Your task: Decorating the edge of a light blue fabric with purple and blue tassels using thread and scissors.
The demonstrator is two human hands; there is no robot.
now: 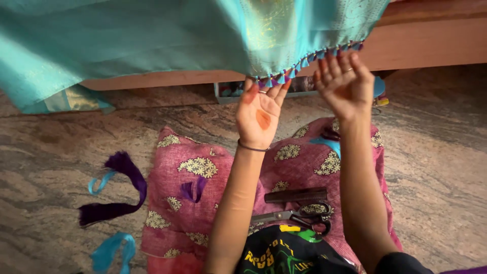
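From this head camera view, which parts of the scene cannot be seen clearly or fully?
- Head view: turquoise silky cloth with a tasselled edge is cut off by the top and left edges.
- Left hand fingertips are hidden behind the tassels.
- Black-handled scissors: blade tips are covered by the left forearm.
- Small things under the wooden ledge are too dark and small to identify.

The cloth (152,35) is turquoise with a faint golden pattern, and its tassel edge (304,63) is purple and blue. The cushion (203,203) is pink with cream flower patches. The left hand (258,114) has an orange spot on the palm. The comb (297,195) and scissors (299,217) are black. The thread bundle (122,193) is dark purple, and the floor (436,177) is brown-grey marbled stone.
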